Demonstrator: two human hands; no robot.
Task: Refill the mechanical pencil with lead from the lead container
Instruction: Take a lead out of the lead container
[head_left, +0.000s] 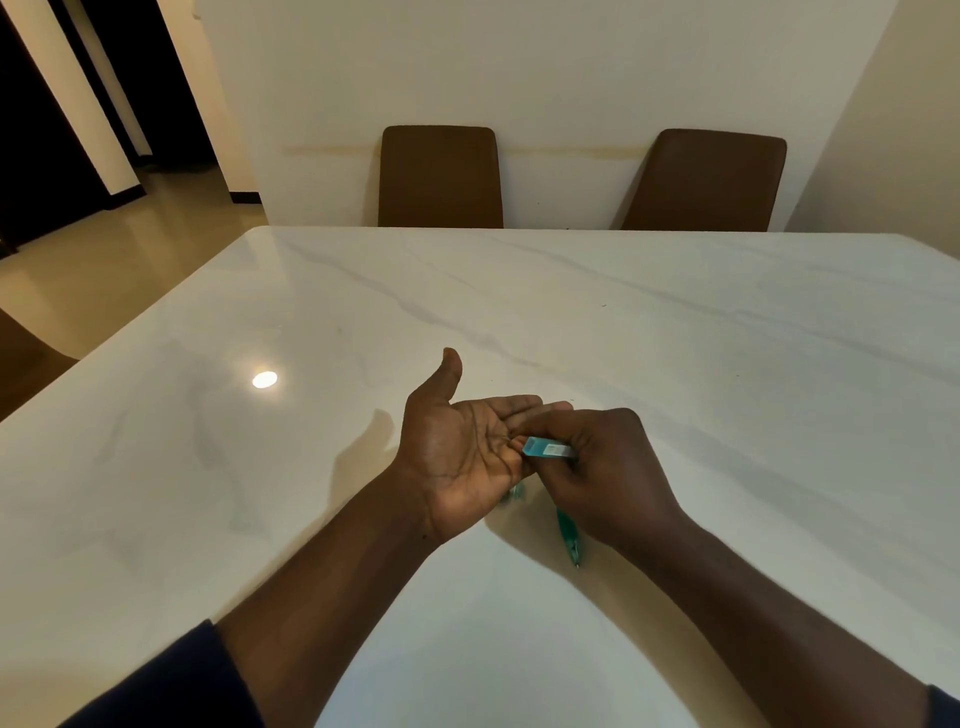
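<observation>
Left hand (467, 457) lies flat open, palm up. Right hand (608, 467) pinches the small blue plastic lead container (548, 449) over it. The green mechanical pencil (569, 540) lies on the white marble bench (675, 338) toward its near edge. I'd tip gently so just one lead slides out.

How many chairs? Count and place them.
2: one chair behind the table, centre; another chair right of it. A brown shape at left may be a third.

A green mechanical pencil (570, 540) lies on the white marble table (675, 322).
</observation>
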